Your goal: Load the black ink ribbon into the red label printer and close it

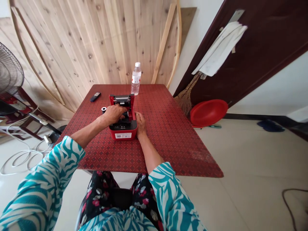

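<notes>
A red and black label printer [123,126] stands on the table with its lid raised and its inside showing. My left hand [115,114] reaches into it from the left, fingers bent around a dark roll [125,114] with a pale end; the fingertips are partly hidden. Against the printer's right side my right hand [141,123] is closed, steadying the casing, its palm side turned inward. Just left of the printer, partly behind my left wrist, lies a small black roll with a white core [104,109].
The red patterned table [168,141] carries a water bottle [136,79] behind the printer and a small dark handheld device [95,97] at the back left. A fan [11,69] and loose cables stand left. A red basin [209,112] and a broom [187,94] are right.
</notes>
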Motion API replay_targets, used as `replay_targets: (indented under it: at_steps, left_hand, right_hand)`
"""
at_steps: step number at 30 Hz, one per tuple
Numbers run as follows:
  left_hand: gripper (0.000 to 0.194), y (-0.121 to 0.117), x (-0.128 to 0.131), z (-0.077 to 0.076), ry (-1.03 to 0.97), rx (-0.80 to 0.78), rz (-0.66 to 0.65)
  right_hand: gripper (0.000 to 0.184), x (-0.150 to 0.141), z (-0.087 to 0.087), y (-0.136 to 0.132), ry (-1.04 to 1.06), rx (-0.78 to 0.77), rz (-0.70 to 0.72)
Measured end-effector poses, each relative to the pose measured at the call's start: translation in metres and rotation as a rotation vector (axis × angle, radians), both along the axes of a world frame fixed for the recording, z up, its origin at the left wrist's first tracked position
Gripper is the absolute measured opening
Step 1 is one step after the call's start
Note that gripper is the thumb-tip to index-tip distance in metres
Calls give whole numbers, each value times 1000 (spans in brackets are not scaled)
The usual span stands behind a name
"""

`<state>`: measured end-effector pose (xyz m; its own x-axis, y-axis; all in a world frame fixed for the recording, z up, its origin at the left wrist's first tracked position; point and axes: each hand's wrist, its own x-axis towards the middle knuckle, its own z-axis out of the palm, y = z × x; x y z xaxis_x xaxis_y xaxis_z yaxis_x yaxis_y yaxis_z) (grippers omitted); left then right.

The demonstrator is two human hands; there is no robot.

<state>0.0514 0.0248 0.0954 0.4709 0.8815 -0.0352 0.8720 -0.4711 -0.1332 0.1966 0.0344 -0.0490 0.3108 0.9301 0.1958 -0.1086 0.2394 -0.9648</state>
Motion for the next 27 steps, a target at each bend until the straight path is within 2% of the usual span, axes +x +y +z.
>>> replay_targets:
  at_steps: [7, 9, 12, 15, 19, 21, 23, 27]
  left_hand:
    - [28, -15, -2, 8, -86, 99, -99]
    - [27, -17, -14, 10, -249, 148, -150]
    - [28, -13, -52, 5, -694, 149, -180]
    - [33, -2, -102, -17, -1185, 81, -117]
    - [43, 17, -150, -61, -1574, 19, 56]
    - [44, 27, -161, -82, -1644, 37, 146]
    - [43, 37, -164, -98, -1630, 29, 219]
    - [37, 51, -162, -116, -1460, -49, 301]
  right_hand:
    - [34, -1, -4, 2, 20, 19, -2]
    - [35, 0, -6, 3, 12, 19, -3]
    - [37, 0, -8, 3, 16, 12, -10]
    - [38, 1, -10, 3, 48, 10, 10]
    - [38, 3, -11, 3, 13, -5, -8]
    - [37, 3, -10, 3, -13, -10, -23]
    - [38, 4, -9, 2, -11, -24, -25]
    - [41, 3, -10, 0, 13, -39, -12]
